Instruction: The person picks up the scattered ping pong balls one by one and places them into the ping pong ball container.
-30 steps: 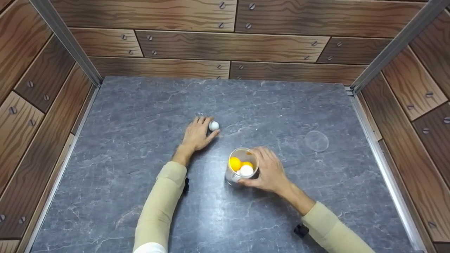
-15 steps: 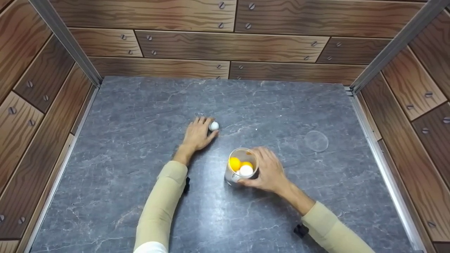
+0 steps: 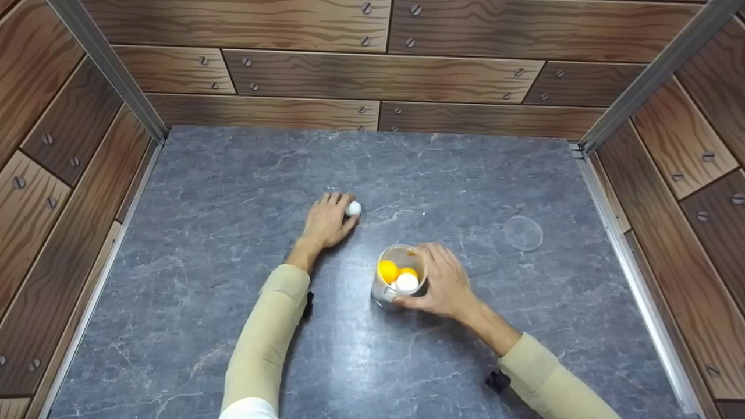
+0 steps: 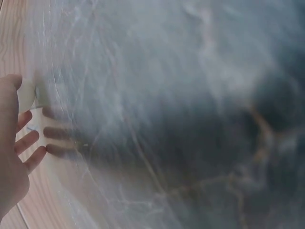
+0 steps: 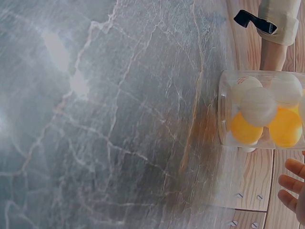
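Note:
My left hand (image 3: pixel 327 224) rests low over the table and pinches a white ping-pong ball (image 3: pixel 354 208) between thumb and index finger. In the left wrist view the ball (image 4: pixel 26 95) sits between the thumb and a finger, the other fingers spread below. A clear plastic jar (image 3: pixel 382 295) stands upright and uncovered, nearer to me. My right hand (image 3: pixel 447 284) grips its right side, thumb in front and fingers behind. Inside are several white and orange balls; the right wrist view shows a white ball (image 5: pixel 258 106) and an orange ball (image 5: pixel 246 128) through the wall.
A clear round lid (image 3: pixel 524 234) lies flat on the right part of the grey marbled table (image 3: pixel 244 169). Wood-patterned walls (image 3: pixel 302 75) and metal rails (image 3: pixel 640 279) bound the table at the back and sides.
My left thumb has drawn slightly closer to the white ping-pong ball. The right hand and the jar stay in place.

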`<state>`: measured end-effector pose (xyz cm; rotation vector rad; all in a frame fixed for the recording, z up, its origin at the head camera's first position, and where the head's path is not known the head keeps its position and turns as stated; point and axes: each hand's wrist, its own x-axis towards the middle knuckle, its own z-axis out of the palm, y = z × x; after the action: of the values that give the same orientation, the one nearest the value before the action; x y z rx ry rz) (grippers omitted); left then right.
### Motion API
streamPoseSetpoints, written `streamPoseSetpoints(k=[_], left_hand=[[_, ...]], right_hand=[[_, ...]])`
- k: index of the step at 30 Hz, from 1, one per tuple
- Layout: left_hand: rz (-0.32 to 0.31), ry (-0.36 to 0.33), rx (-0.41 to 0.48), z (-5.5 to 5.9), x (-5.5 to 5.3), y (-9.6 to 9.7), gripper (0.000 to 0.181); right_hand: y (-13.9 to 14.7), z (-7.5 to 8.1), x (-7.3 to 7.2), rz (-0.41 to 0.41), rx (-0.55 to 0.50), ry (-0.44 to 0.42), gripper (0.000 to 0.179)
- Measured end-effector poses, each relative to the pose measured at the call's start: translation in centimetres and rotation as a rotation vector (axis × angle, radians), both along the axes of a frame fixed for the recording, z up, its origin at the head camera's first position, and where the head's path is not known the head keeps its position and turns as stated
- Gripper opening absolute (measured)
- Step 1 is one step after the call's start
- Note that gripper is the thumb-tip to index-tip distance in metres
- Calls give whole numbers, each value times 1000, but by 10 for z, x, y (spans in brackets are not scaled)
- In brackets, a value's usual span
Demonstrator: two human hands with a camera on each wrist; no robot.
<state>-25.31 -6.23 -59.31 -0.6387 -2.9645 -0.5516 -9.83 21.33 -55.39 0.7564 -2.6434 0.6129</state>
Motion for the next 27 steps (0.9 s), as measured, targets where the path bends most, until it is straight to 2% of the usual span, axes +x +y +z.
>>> streamPoseSetpoints(k=[16,27], left_hand=[[-7,4,12,2,3,-7,45],[-35,60,46,11,12,-16,44]], right_hand=[[-1,2,0,0,-4,-3,103],[0,1,0,-4,3,5,103]])
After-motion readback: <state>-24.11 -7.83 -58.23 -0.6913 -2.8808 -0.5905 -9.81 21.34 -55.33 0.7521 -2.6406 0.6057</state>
